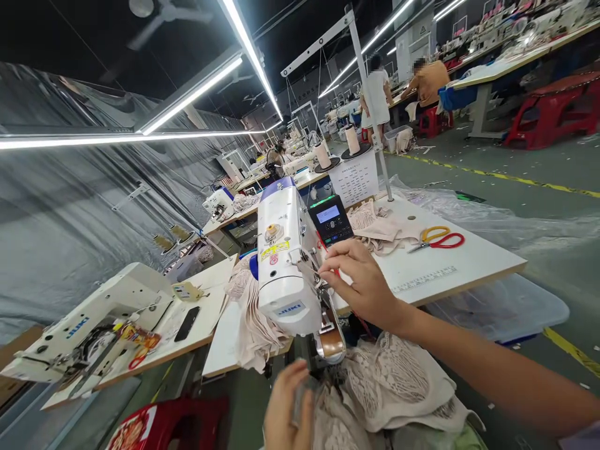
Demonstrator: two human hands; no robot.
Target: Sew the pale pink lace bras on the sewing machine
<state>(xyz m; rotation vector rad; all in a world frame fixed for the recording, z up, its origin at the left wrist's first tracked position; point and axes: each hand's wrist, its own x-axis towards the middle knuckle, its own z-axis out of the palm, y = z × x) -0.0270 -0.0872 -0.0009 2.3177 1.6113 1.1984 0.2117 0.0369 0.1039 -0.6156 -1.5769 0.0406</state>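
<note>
A white sewing machine [284, 262] stands on the pale worktable [450, 265] right in front of me. My right hand [363, 281] reaches to the machine's head, fingers pinched at the threading parts on its face. My left hand [288, 409] is low at the bottom edge, closed on a small grey thing by the beige lace fabric [398, 381] that lies in my lap below the needle area. More beige fabric [250, 319] hangs over the table's left edge.
Scissors [438, 239] with red and yellow handles lie on the table beyond a black control panel [330, 219]. A second sewing machine [89, 325] with a phone [186, 323] sits left. A red stool [159, 425] is below left, a clear bin [506, 306] right. Other people work far back.
</note>
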